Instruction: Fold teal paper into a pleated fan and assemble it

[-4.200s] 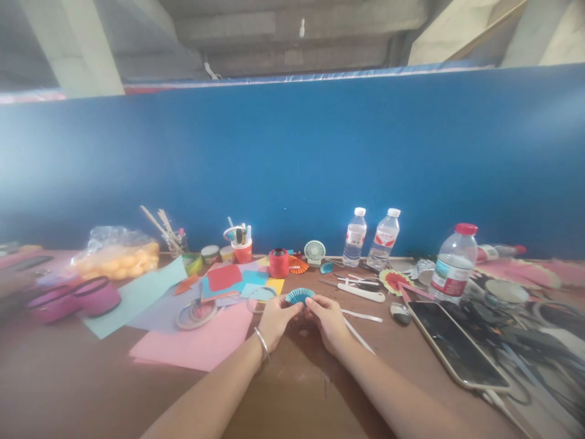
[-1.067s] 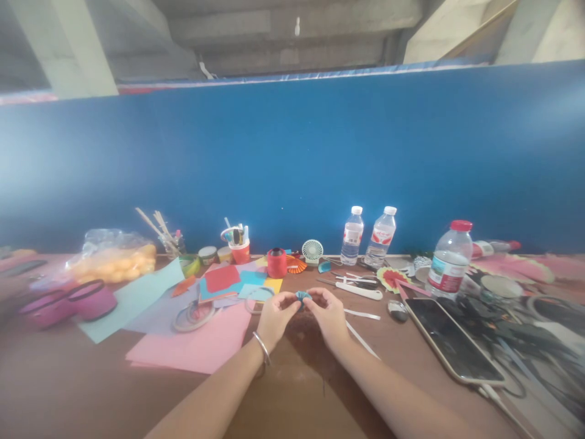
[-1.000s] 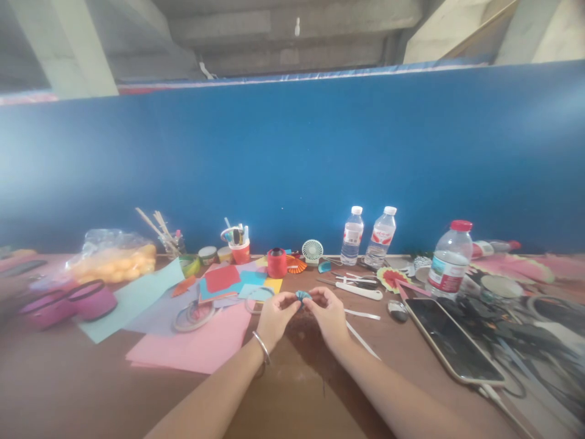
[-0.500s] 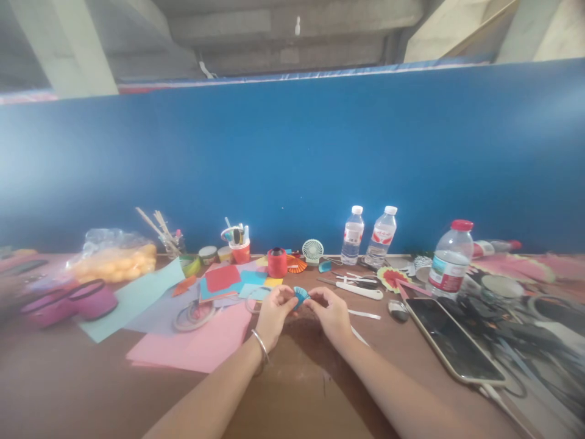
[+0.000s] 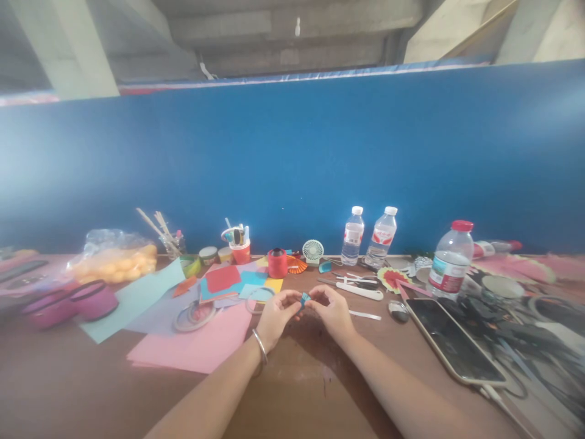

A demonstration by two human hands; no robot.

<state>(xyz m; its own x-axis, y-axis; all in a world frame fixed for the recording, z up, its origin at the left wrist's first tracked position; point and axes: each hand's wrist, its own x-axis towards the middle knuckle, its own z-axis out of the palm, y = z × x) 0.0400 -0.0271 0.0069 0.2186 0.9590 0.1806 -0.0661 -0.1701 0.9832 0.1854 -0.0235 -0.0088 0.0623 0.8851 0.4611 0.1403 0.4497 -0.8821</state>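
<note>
Left hand [image 5: 275, 318], silver bracelet [image 5: 260, 346] at the wrist, and right hand [image 5: 336, 312]: both pinching one small pleated blue paper [image 5: 304, 298] between them, over the brown worktop [image 5: 297, 390]. Phone [image 5: 454, 338], face up, to the right, cable [image 5: 494, 397] at its near end. Pink paper [image 5: 192, 346], flat, to the left. White-handled tool [image 5: 359, 291], beyond the right hand. Red spool [image 5: 277, 264], small white fan [image 5: 313, 251], two capped water bottles [image 5: 351, 238], farther back. Blue partition [image 5: 292, 158], behind these.

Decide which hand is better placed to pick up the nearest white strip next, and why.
The right hand, probably: the nearest white strip lies beside it. The left hand is farther away and, pinching the blue folded paper, could likely hold that alone.
</note>
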